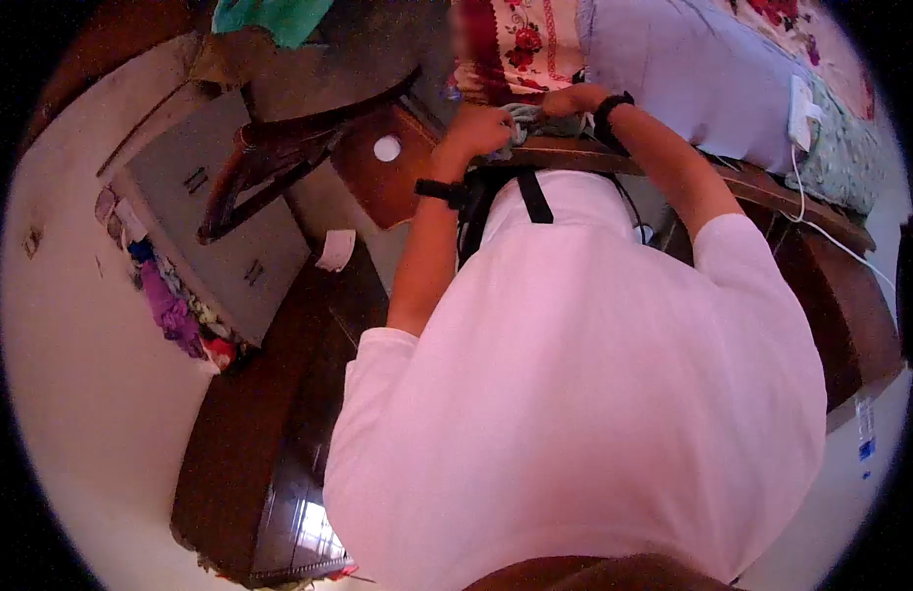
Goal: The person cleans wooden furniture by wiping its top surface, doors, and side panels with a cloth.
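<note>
A bunched grey-green cloth (521, 118) lies at the wooden edge of the bed (570, 153), between my two hands. My left hand (478, 132) is closed on the cloth's left side, with a black band on that wrist. On the other side, my right hand (571, 100) has its fingers curled onto the same cloth, and its wrist also wears a black band. The fingertips of both hands are partly hidden. Just beyond them is a red and cream floral fabric (525, 49), beside a lavender cushion or mattress (683, 84).
Left of my arm stands a wooden chair (383, 182) with a round white object (387, 148) on its seat. Behind it is a grey cabinet (210, 212). A white power strip (800, 113) lies at right, its cable hanging over the bed edge.
</note>
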Demonstrator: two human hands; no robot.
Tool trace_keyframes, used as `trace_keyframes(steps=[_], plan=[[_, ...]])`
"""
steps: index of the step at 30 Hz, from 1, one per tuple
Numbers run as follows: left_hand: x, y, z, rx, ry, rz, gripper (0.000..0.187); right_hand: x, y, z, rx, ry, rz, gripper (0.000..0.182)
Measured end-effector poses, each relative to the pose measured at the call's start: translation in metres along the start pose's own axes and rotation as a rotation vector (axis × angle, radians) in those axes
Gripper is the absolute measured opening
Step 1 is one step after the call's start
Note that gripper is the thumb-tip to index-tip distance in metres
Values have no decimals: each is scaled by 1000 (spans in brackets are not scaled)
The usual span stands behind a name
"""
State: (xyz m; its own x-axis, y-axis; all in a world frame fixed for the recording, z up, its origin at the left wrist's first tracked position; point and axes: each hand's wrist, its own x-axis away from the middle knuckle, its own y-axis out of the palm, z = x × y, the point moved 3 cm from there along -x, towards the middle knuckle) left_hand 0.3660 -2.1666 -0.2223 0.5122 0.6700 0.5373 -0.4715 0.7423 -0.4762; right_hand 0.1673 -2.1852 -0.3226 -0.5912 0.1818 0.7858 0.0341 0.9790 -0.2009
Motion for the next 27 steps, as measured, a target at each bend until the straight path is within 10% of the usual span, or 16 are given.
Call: trace_keyframes(steps=[6, 13, 17, 22, 24, 27], plan=[[22, -4, 54, -187, 133, -555, 34, 74, -50, -36, -254, 34, -10, 46], [76, -36, 10, 114, 29, -357, 47, 123, 7, -138, 44, 117, 412, 53], [87, -31, -9, 292, 316, -73, 64, 122, 43, -193, 50, 152, 871, 50], [67, 3, 11, -26, 398, 86, 67, 132, 82, -153, -135, 138, 955, 49], [74, 14, 58, -350, 518, 171, 68, 141, 104, -97, 191, 92, 1330, 53], [75, 31, 101, -522, 552, 97, 70, 198, 97, -88, -9, 329, 1133, 56]])
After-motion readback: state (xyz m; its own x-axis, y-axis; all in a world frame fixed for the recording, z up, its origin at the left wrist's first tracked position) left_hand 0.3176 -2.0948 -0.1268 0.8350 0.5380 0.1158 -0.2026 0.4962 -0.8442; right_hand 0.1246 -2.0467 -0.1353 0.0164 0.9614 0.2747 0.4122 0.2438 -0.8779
